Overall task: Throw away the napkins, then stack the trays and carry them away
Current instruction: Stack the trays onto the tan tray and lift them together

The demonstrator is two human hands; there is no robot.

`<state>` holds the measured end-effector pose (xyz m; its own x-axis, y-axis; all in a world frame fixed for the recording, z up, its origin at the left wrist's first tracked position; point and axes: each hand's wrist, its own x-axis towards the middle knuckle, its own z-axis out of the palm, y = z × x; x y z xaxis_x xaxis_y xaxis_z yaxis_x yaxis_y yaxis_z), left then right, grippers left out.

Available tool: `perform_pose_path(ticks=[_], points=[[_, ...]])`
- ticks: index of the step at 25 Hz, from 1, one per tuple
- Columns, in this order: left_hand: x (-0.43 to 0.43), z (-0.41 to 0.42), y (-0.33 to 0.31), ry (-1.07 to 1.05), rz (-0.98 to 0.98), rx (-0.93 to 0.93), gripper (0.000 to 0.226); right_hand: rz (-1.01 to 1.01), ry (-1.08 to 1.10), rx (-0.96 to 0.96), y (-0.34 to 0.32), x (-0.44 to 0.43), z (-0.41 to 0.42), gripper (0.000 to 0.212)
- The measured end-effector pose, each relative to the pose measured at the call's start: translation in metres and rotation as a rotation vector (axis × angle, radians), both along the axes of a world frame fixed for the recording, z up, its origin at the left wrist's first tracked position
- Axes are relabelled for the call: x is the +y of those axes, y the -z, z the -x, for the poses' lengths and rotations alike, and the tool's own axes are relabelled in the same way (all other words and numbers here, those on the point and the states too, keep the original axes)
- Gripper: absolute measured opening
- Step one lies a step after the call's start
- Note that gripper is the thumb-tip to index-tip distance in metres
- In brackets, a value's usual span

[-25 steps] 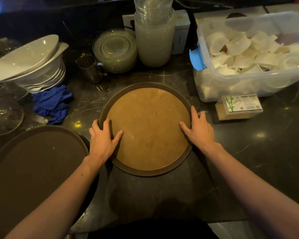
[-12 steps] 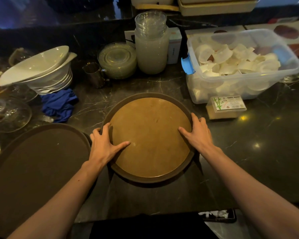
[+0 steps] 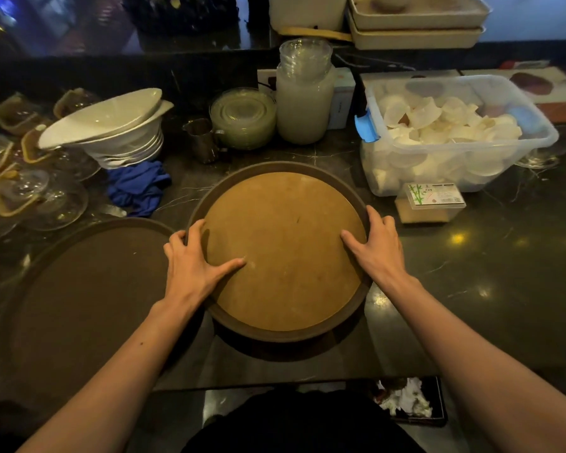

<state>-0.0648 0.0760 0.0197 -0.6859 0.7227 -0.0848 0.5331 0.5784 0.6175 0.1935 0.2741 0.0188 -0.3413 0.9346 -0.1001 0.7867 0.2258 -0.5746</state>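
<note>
A round tray (image 3: 284, 253) with a tan inner surface and dark rim is in the middle of the black counter. Its near edge looks raised, with a shadow beneath. My left hand (image 3: 193, 259) grips its left rim, thumb lying on the tan surface. My right hand (image 3: 374, 243) grips its right rim. A larger dark brown round tray (image 3: 79, 299) lies flat to the left, partly under my left arm. Crumpled white napkins (image 3: 405, 400) sit in a dark bin below the counter's front edge at the lower right.
A clear plastic bin (image 3: 454, 152) of white cups and a small box (image 3: 430, 204) stand at the right. Stacked white bowls (image 3: 118, 135), a blue cloth (image 3: 137, 188), glass lids (image 3: 23, 194), a metal cup (image 3: 201, 138) and stacked clear containers (image 3: 304, 93) line the back.
The view has tipped down and back, bringing the napkin bin into sight. Both hands have closed tighter on the tan tray's rim, and its near edge has come up off the counter.
</note>
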Motion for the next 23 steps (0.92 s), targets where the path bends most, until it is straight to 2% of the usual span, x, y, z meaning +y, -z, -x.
perform_pose_path(ticks=[11,17,23], points=[[-0.147,0.072,-0.017,-0.041,-0.096,0.095,0.107,-0.07,-0.01,0.05,-0.02,-0.141,0.079,0.078],[-0.234,0.109,-0.012,-0.168,-0.097,0.084,0.106,-0.06,-0.123,0.031,-0.013,-0.208,0.134,0.078],[-0.283,0.126,-0.001,-0.301,-0.081,0.06,0.103,-0.016,-0.258,-0.008,-0.003,-0.228,0.181,0.079]])
